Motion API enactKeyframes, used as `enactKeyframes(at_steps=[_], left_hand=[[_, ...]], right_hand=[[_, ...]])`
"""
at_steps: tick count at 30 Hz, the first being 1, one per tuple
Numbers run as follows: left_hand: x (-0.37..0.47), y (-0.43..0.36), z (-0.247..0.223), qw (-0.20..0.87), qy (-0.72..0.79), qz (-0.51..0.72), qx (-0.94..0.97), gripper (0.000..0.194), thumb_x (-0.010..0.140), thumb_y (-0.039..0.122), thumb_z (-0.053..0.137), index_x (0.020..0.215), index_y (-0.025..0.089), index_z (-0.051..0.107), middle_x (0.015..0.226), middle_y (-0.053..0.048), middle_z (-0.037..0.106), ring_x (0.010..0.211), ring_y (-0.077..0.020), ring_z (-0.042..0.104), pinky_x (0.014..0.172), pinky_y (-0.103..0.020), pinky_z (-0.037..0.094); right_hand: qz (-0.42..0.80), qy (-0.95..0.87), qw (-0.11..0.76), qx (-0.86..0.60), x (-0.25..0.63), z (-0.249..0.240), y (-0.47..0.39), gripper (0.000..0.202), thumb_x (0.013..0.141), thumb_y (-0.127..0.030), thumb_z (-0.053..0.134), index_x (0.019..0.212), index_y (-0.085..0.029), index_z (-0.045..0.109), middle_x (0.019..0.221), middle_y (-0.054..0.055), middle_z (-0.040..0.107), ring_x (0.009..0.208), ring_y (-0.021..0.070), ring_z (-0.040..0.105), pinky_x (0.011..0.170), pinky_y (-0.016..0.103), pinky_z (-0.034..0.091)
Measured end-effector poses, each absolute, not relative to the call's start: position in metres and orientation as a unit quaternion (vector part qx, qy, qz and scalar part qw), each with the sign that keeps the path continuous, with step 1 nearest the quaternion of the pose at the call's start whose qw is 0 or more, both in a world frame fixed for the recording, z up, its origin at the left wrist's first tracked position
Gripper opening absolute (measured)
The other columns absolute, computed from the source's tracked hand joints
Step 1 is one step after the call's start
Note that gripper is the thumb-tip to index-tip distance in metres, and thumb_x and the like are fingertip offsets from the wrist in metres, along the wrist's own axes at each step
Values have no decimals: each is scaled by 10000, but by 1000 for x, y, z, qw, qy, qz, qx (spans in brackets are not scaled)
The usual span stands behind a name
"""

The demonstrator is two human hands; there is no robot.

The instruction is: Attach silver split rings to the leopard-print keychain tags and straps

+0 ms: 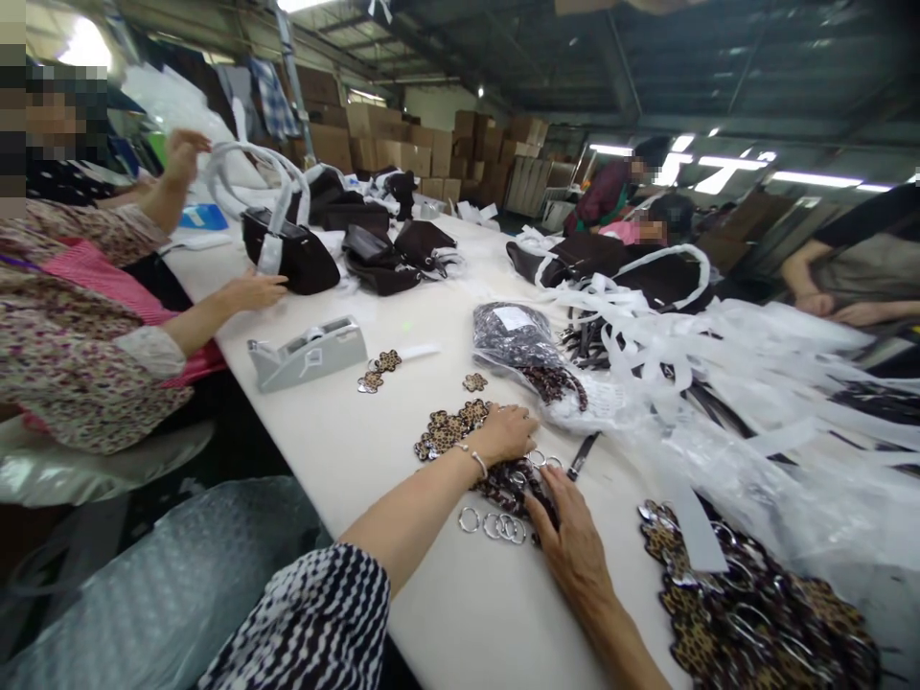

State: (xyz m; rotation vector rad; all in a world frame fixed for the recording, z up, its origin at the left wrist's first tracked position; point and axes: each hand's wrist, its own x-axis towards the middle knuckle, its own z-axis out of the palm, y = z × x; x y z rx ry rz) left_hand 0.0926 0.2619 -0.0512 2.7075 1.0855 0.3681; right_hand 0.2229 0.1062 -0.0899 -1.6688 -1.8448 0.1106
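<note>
My left hand (509, 433), with a beaded bracelet at the wrist, lies over the edge of a heap of flower-shaped leopard-print charms (446, 429). Its fingers reach across dark patterned pieces (503, 487), and its fingertips are partly hidden. Opposite it, my right hand (575, 527) rests against the other side of these dark pieces, thumb and fingers apart. Several metal split rings (504, 527) lie on the table just in front, and more rings show between the hands. A short dark strap (582, 456) sticks out beyond my right fingers.
A grey tape dispenser (309, 355) stands at the left table edge. A plastic bag of dark pieces (512, 331) lies ahead. More leopard charms with rings (762, 613) are heaped at right, beside white strips and plastic (754, 422). Dark handbags (291, 254) and co-workers surround the table.
</note>
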Motion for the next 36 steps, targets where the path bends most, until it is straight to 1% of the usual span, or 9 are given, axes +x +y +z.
enactKeyframes(at_steps=[4,8,12,15,17,20,25,30,36], left_hand=[[67,235,-43,94,343,123,926,237,893,347,544,975,184,695,1015,-143,686,966,-272,645,841,-400,492],[50,216,-32,100,344,144,923,265,895,409,558,862,201,719,896,-99,726,884,-238,664,835,-356,492],[17,227,-20,96,426,200,877,254,924,389,521,1032,244,700,1086,-47,715,995,-200,640,906,-312,479],[-34,254,-16,61,569,256,779,330,967,301,404,1198,175,603,1263,-122,624,1167,-261,555,1005,-413,425],[-76,274,-18,43,646,273,711,363,929,277,458,1265,166,539,1328,-158,569,1245,-322,489,1036,-493,380],[-126,300,-28,61,694,266,667,418,827,226,573,1241,173,547,1258,-156,627,1226,-348,512,999,-489,418],[-149,322,-48,124,647,265,704,463,751,63,504,1176,188,638,1202,-98,698,1164,-302,602,1030,-456,437],[-148,310,-57,173,563,294,753,547,741,34,431,1192,239,663,1312,-4,647,1284,-214,531,1134,-417,367],[-173,282,-57,217,537,330,745,576,747,41,408,1273,184,596,1190,-48,716,1136,-188,636,1071,-368,436]], right_hand=[[37,-701,336,-628,224,-91,107,503,942,-461,501,1335,-148,527,1397,172,525,1313,297,466,1101,531,381],[33,-702,344,-622,226,-95,108,484,942,-450,500,1319,-147,537,1375,170,545,1302,291,478,1098,526,386],[36,-693,355,-626,227,-96,108,477,948,-452,481,1297,-136,553,1346,171,567,1280,288,499,1087,521,402],[38,-688,357,-631,227,-95,107,473,946,-453,481,1285,-133,565,1336,172,575,1274,290,504,1086,517,406],[40,-687,355,-633,226,-95,107,460,943,-447,486,1277,-143,574,1336,167,576,1275,292,504,1087,519,404],[40,-687,349,-636,226,-95,108,438,940,-434,491,1259,-149,589,1330,165,582,1271,295,509,1085,524,405],[44,-692,347,-631,226,-94,108,407,937,-419,498,1242,-170,601,1331,154,584,1273,296,508,1085,530,402],[47,-692,337,-636,228,-95,108,410,935,-435,496,1232,-175,604,1325,147,584,1273,294,504,1091,528,394],[41,-700,325,-635,231,-99,110,439,938,-469,468,1208,-151,606,1290,155,599,1252,293,515,1086,525,397]])
